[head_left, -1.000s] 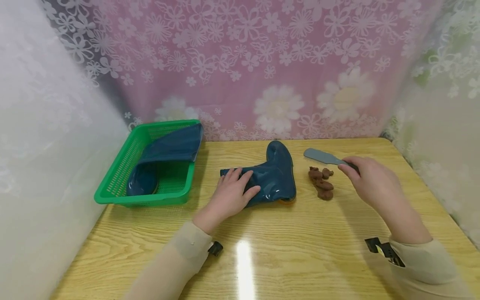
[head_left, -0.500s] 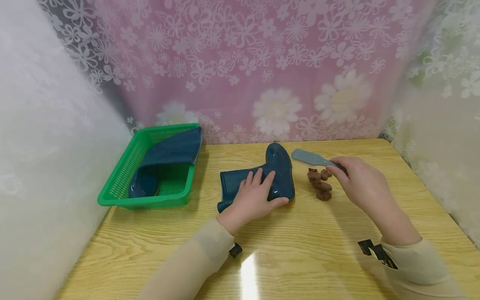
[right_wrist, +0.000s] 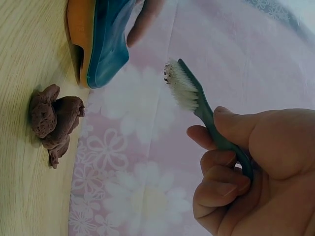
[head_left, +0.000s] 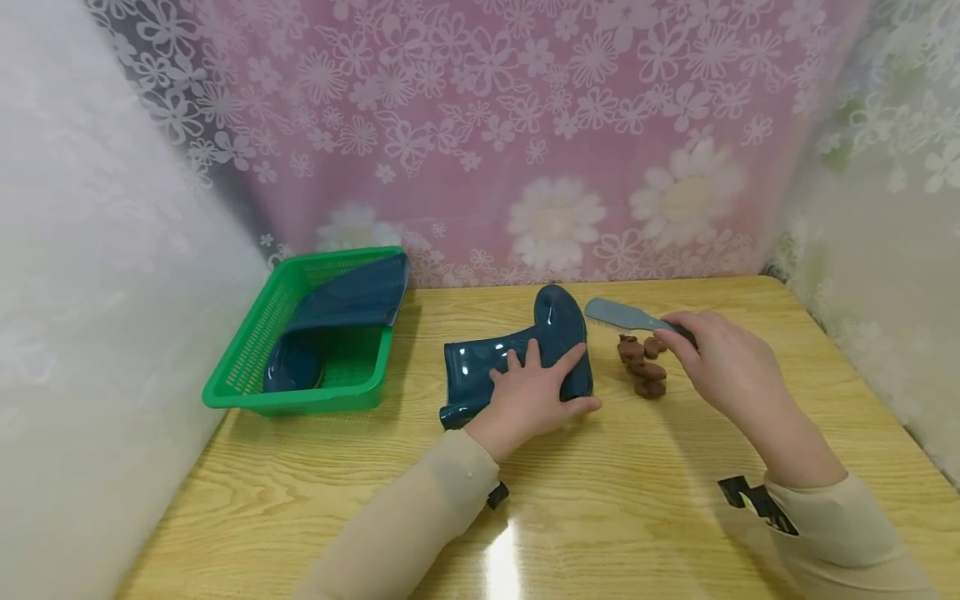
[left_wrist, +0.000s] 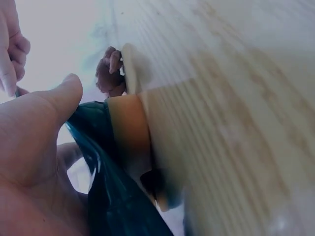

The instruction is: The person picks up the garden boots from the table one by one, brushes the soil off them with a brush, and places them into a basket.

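Observation:
A dark blue rubber boot (head_left: 480,367) lies on its side on the table, its toe pointing to the back and its sole to the right. My left hand (head_left: 528,396) rests on it with the fingers spread, the thumb near the heel. The boot's orange sole (left_wrist: 129,120) shows in the left wrist view. My right hand (head_left: 723,358) grips the handle of a grey-green brush (head_left: 622,314), held above the table right of the boot. White bristles (right_wrist: 182,86) with dark specks at the tip show in the right wrist view. The brush does not touch the boot.
Brown lumps (head_left: 643,367) of a clay-like stuff lie between the boot and my right hand. At the left stands a green basket (head_left: 300,402) with a second blue boot (head_left: 345,296) in it. A pink flowered curtain (head_left: 450,150) hangs behind the table (head_left: 622,517).
My left hand has slid right along the boot, from the shaft towards the foot and heel. My right hand has shifted a little left with the brush.

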Action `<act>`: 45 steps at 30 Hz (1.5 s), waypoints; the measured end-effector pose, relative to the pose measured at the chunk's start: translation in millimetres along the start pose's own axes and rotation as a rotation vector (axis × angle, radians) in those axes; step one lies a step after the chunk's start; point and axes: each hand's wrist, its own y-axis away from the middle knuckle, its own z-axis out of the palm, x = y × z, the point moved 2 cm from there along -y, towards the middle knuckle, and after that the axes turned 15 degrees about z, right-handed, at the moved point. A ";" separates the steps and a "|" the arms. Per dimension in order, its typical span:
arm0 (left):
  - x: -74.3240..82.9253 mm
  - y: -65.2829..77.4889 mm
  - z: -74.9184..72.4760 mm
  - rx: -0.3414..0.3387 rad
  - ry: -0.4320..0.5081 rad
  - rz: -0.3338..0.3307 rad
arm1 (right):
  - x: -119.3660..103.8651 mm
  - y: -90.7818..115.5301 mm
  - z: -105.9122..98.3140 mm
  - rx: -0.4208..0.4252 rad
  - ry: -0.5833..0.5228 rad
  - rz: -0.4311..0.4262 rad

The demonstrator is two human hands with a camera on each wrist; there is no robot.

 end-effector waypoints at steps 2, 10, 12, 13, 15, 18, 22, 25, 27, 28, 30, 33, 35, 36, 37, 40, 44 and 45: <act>2.2 -1.2 1.4 0.003 -0.027 0.005 | 0.5 -0.5 -0.3 -0.004 0.001 0.003; 7.1 -8.2 5.4 0.033 -0.199 0.038 | 2.6 -2.4 -0.6 -0.002 -0.004 0.004; 8.3 -9.4 5.2 0.031 -0.225 0.043 | 2.7 -2.9 -0.6 -0.003 -0.004 0.005; 8.5 -9.8 5.0 0.028 -0.230 0.046 | 3.0 -3.1 -0.5 -0.004 -0.004 0.005; 8.4 -9.9 4.2 0.024 -0.229 0.050 | 3.4 -3.4 -0.5 -0.005 -0.003 0.006; 6.9 -8.7 1.1 0.025 -0.227 0.069 | 3.5 -3.4 -0.8 0.000 -0.005 0.001; 3.0 -7.9 -2.2 0.038 -0.215 0.095 | 3.3 -3.9 -1.5 0.005 -0.006 -0.003; 0.4 -6.8 -4.2 0.043 -0.197 0.109 | 3.2 -3.9 -1.4 0.004 -0.006 0.000; -1.1 -5.7 -5.4 0.044 -0.178 0.118 | 3.5 -3.6 -1.3 0.003 -0.007 0.003; -1.6 -5.0 -6.2 0.044 -0.169 0.121 | 3.6 -3.4 -1.1 0.003 -0.007 0.004; -2.7 -3.8 -7.8 0.044 -0.147 0.125 | 4.3 -2.9 -1.0 0.003 -0.007 0.009; -3.4 -2.6 -10.9 0.044 -0.118 0.123 | 4.9 -3.2 -0.9 0.003 -0.006 0.014; -3.3 -1.9 -13.0 0.044 -0.102 0.117 | 5.1 -3.6 -1.0 0.001 -0.005 0.017; -3.1 -1.4 -14.1 0.045 -0.097 0.115 | 5.1 -3.8 -1.0 0.001 -0.005 0.018; -3.0 -0.8 -15.3 0.047 -0.094 0.112 | 5.1 -4.1 -1.1 0.001 -0.006 0.018; -2.4 1.0 -19.8 0.058 -0.080 0.101 | 5.5 -4.6 -1.4 0.002 -0.006 0.021; -1.2 3.2 -27.1 0.071 -0.078 0.097 | 6.7 -4.9 -1.8 0.011 -0.009 0.021; -0.9 3.7 -28.5 0.074 -0.081 0.099 | 7.0 -5.0 -2.0 0.015 -0.011 0.019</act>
